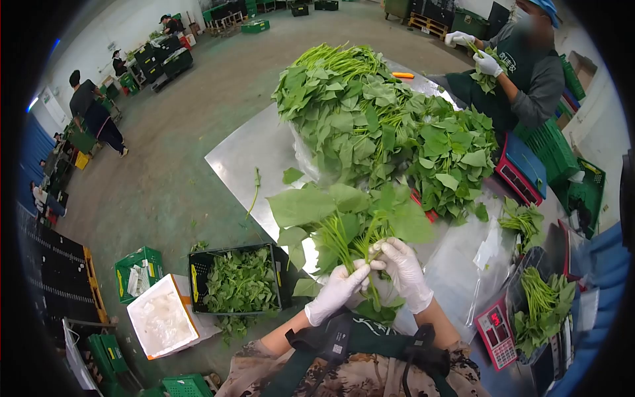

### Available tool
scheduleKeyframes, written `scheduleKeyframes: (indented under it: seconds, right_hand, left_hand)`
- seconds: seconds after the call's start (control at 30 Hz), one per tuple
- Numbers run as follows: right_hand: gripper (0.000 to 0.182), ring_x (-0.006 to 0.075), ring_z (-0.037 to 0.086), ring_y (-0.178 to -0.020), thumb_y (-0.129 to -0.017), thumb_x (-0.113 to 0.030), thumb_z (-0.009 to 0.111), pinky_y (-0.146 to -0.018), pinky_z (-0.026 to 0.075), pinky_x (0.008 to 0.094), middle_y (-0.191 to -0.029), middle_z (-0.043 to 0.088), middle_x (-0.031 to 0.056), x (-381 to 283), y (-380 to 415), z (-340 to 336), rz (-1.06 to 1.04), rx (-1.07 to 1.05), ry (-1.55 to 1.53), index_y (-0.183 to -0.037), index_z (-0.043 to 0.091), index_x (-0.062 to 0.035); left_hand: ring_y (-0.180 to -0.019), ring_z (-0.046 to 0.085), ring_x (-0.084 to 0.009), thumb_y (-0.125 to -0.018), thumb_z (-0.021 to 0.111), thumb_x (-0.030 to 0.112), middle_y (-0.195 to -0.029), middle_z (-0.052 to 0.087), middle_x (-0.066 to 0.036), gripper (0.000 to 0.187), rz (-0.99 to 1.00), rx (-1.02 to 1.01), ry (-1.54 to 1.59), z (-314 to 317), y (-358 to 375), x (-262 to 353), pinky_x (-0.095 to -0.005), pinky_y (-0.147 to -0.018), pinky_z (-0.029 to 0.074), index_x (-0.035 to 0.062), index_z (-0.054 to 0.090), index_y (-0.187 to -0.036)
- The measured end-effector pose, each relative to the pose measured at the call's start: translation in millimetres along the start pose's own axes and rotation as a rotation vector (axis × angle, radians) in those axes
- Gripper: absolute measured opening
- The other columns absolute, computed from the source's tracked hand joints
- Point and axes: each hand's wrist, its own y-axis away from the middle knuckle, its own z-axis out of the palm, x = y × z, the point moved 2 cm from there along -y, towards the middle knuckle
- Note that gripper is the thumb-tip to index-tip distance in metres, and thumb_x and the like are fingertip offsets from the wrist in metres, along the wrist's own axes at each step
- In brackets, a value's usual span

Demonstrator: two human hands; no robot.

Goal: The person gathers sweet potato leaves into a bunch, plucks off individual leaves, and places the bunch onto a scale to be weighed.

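Note:
My left hand [337,292], in a white glove, is closed around the stems of a bunch of leafy greens [344,235] in front of my chest. Pinched fingers of my right hand [406,272], gloved too, grip stems on the bunch's right side. Broad leaves fan out beyond both hands, and a few hang below them. Behind the bunch, a big heap of the same greens [357,112] covers much of the metal table [245,149]. One loose stem [255,192] lies near the table's left edge.
At right are a red scale [496,334], a tray of greens [539,304] and another scale [519,175]. A black crate of greens [241,281] and a white foam box [162,317] stand at lower left. Across the table, a co-worker [522,73] holds greens.

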Motion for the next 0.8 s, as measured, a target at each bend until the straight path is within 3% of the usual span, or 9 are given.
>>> scheduleKeyframes:
  seconds: [0.13, 0.23, 0.33, 0.37, 0.47, 0.5, 0.63, 0.73, 0.8]
  right_hand:
    - [0.013, 0.0212, 0.061, -0.092, -0.094, -0.016, 0.053, -0.084, 0.048, 0.0346, -0.092, 0.061, 0.007, 5, 7, -3, -0.188, 0.003, -0.127, -0.094, 0.057, -0.0035]
    - [0.013, 0.0225, 0.061, -0.091, -0.094, -0.017, 0.053, -0.083, 0.048, 0.0358, -0.089, 0.061, 0.0063, 9, 19, -11, -0.171, 0.01, -0.085, -0.091, 0.056, -0.0045]
    - [0.015, 0.0233, 0.061, -0.091, -0.094, -0.02, 0.054, -0.081, 0.048, 0.0362, -0.087, 0.061, 0.0056, 21, 26, -49, -0.192, -0.09, -0.264, -0.09, 0.055, -0.0055]
    - [0.02, 0.0234, 0.063, -0.087, -0.091, -0.024, 0.056, -0.076, 0.048, 0.0347, -0.084, 0.064, 0.0088, 18, 29, -56, -0.196, -0.039, -0.114, -0.09, 0.059, -0.0044]
    - [0.022, 0.0246, 0.063, -0.083, -0.087, -0.026, 0.06, -0.072, 0.049, 0.0342, -0.085, 0.065, 0.0131, 18, 32, -76, 0.152, 0.006, 1.276, -0.09, 0.063, -0.0037]
    - [0.025, 0.0267, 0.063, -0.082, -0.082, -0.028, 0.061, -0.071, 0.049, 0.035, -0.086, 0.065, 0.0154, 13, 35, -76, 0.091, -0.048, 1.624, -0.091, 0.065, -0.0041]
    - [0.026, 0.0291, 0.063, -0.081, -0.082, -0.029, 0.062, -0.072, 0.048, 0.0383, -0.087, 0.064, 0.0142, 1, 14, -77, -0.273, 0.377, 1.327, -0.09, 0.064, -0.0048]
    - [0.026, 0.0292, 0.062, -0.08, -0.082, -0.03, 0.062, -0.071, 0.047, 0.0384, -0.086, 0.063, 0.0138, 5, -17, -96, -0.249, 0.471, 1.469, -0.089, 0.064, -0.0046]
    - [0.028, 0.0291, 0.062, -0.08, -0.08, -0.032, 0.063, -0.071, 0.047, 0.0388, -0.085, 0.064, 0.0131, 11, -31, -106, -0.057, 0.432, 1.546, -0.088, 0.063, -0.0052]
  left_hand:
    - [-0.056, 0.042, -0.0035, -0.097, 0.047, 0.025, -0.07, 0.052, 0.004, 0.028, 0.068, 0.149, 0.149, -1, -6, -1, -0.0171, -0.056, 0.037, 0.0027, 0.061, -0.108]
    - [-0.055, 0.04, -0.0047, -0.097, 0.049, 0.025, -0.069, 0.05, 0.003, 0.027, 0.134, 0.212, 0.318, -2, -9, 6, -0.0198, -0.061, 0.041, 0.0006, 0.06, -0.1]
    - [-0.054, 0.038, -0.0046, -0.096, 0.05, 0.026, -0.069, 0.049, 0.003, 0.027, 0.204, 0.347, 0.575, -23, -12, 4, -0.0211, -0.061, 0.042, 0.0007, 0.06, -0.098]
    - [-0.055, 0.039, -0.0044, -0.095, 0.052, 0.029, -0.069, 0.049, 0.004, 0.03, 0.244, 0.398, 0.52, -35, -12, 3, -0.0225, -0.061, 0.041, 0.0011, 0.061, -0.097]
    - [-0.059, 0.043, -0.0075, -0.095, 0.051, 0.026, -0.076, 0.053, 0.001, 0.025, 0.236, 0.349, 0.457, -53, -9, -7, -0.0256, -0.064, 0.044, 0.0028, 0.059, -0.094]
    - [-0.063, 0.046, -0.0092, -0.095, 0.051, 0.026, -0.079, 0.054, -0.001, 0.024, 0.201, 0.364, 0.448, -54, -10, -11, -0.0268, -0.066, 0.046, 0.0031, 0.059, -0.092]
    - [-0.082, 0.056, -0.0173, -0.095, 0.051, 0.024, -0.096, 0.058, -0.009, 0.023, 0.079, 0.327, 0.487, -45, -9, -25, -0.0328, -0.079, 0.05, 0.004, 0.056, -0.084]
    - [-0.105, 0.058, -0.0278, -0.095, 0.049, 0.019, -0.114, 0.056, -0.02, 0.022, -0.001, 0.166, 0.609, -36, -9, -27, -0.0409, -0.09, 0.05, 0.0029, 0.053, -0.081]
    - [-0.105, 0.058, -0.0284, -0.095, 0.047, 0.015, -0.111, 0.057, -0.021, 0.017, -0.035, 0.082, 0.747, -40, -13, -40, -0.0424, -0.091, 0.05, 0.0008, 0.054, -0.09]
